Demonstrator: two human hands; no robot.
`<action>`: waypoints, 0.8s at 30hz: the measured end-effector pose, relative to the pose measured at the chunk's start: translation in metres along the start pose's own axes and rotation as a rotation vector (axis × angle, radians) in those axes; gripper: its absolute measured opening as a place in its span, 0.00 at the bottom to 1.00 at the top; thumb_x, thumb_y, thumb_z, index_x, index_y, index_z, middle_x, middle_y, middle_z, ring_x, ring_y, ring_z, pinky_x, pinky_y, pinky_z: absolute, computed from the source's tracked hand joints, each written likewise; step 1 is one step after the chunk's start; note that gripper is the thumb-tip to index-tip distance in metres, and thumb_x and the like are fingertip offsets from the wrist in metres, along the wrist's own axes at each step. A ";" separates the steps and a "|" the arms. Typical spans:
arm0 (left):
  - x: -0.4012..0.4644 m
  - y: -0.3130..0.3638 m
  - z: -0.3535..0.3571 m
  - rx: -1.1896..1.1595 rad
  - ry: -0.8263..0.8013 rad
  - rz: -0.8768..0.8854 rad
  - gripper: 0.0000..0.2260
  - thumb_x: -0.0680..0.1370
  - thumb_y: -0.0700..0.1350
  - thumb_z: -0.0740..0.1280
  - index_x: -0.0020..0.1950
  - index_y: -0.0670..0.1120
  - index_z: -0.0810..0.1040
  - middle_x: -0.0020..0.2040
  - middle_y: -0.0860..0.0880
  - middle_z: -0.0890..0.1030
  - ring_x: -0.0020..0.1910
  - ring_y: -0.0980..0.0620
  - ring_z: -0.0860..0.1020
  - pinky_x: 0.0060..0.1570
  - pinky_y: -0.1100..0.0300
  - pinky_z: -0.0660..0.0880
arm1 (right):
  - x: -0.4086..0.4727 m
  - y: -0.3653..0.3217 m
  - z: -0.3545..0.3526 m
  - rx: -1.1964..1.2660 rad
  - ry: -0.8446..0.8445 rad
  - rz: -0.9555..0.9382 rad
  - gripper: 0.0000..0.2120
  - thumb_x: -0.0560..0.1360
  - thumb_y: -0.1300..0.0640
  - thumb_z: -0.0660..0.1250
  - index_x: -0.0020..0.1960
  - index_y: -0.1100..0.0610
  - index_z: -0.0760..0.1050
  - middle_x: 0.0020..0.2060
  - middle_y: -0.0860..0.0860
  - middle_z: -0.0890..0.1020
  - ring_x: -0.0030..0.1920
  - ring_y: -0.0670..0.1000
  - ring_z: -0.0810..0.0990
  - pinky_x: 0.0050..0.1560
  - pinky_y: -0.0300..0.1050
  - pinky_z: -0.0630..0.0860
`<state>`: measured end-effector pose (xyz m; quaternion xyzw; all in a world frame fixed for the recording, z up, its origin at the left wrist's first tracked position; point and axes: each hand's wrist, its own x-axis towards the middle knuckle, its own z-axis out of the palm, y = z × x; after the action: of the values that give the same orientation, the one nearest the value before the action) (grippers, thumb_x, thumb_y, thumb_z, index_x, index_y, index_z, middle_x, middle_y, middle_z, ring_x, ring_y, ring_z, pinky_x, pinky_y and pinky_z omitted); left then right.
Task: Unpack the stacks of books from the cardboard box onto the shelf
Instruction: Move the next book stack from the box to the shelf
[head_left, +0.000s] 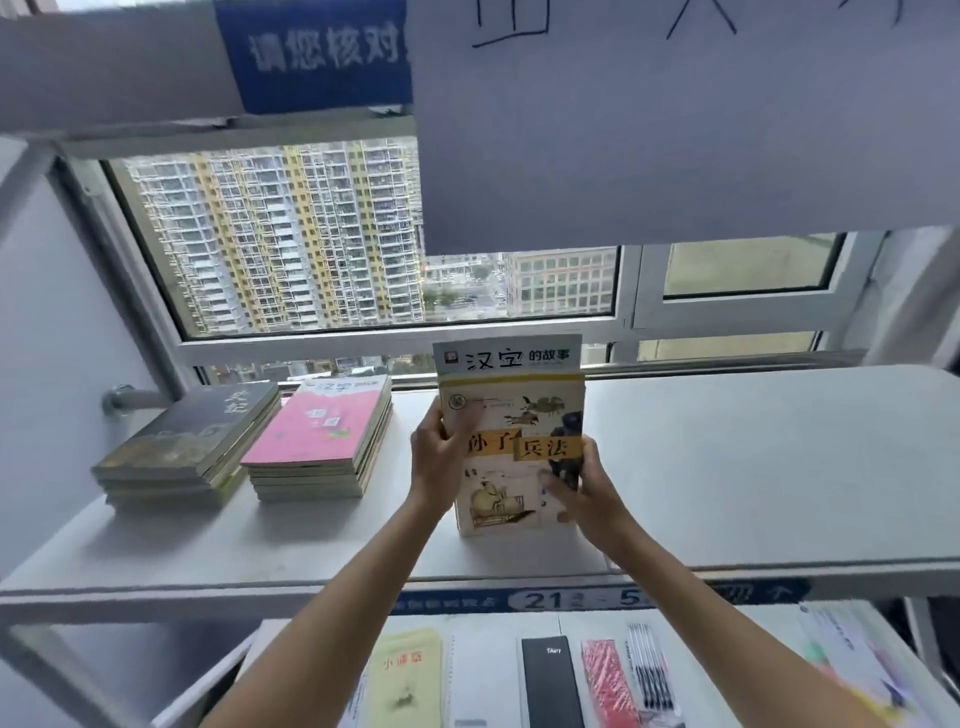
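Note:
A stack of books (511, 431) with a cream and yellow cover on top rests on the white shelf (753, 467), held between both hands. A taller book with a green-lettered white cover sticks out behind it. My left hand (436, 457) grips the stack's left edge. My right hand (582, 493) grips its right edge, with fingers on the cover. Two other stacks lie flat at the shelf's left: one topped by a dark book (192, 441), one topped by a pink book (324, 436). The cardboard box is out of view.
A window (311, 244) with high-rise buildings outside is behind the shelf. A white paper sheet (675, 119) and a blue sign (317, 52) hang from the shelf above. The lower shelf holds a yellow notebook (405, 675), a black diary (550, 680) and pen packs (649, 670).

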<state>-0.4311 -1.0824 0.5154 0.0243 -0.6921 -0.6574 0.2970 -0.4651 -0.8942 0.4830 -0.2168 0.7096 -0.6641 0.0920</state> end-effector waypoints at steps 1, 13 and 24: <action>-0.003 -0.007 0.001 -0.016 -0.024 0.001 0.18 0.68 0.61 0.71 0.52 0.53 0.78 0.44 0.52 0.86 0.44 0.48 0.85 0.40 0.53 0.82 | -0.001 0.004 -0.001 0.009 -0.004 0.013 0.15 0.78 0.68 0.63 0.57 0.52 0.63 0.51 0.50 0.78 0.48 0.43 0.81 0.37 0.32 0.77; 0.010 -0.039 0.000 -0.099 -0.048 -0.066 0.17 0.70 0.60 0.70 0.52 0.53 0.73 0.48 0.47 0.84 0.48 0.42 0.83 0.44 0.47 0.83 | 0.019 0.013 0.017 0.009 0.025 0.046 0.11 0.79 0.60 0.63 0.56 0.48 0.65 0.52 0.48 0.78 0.50 0.43 0.80 0.37 0.31 0.77; 0.128 -0.075 -0.040 0.477 -0.096 -0.728 0.27 0.75 0.59 0.69 0.58 0.35 0.78 0.47 0.40 0.85 0.43 0.44 0.85 0.42 0.55 0.82 | 0.127 0.016 0.070 -0.282 0.254 0.539 0.24 0.71 0.45 0.73 0.55 0.64 0.77 0.55 0.59 0.82 0.52 0.56 0.80 0.60 0.52 0.75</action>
<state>-0.5452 -1.1824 0.4933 0.3040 -0.7838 -0.5415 -0.0006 -0.5515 -1.0116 0.4800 0.0526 0.8323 -0.5327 0.1442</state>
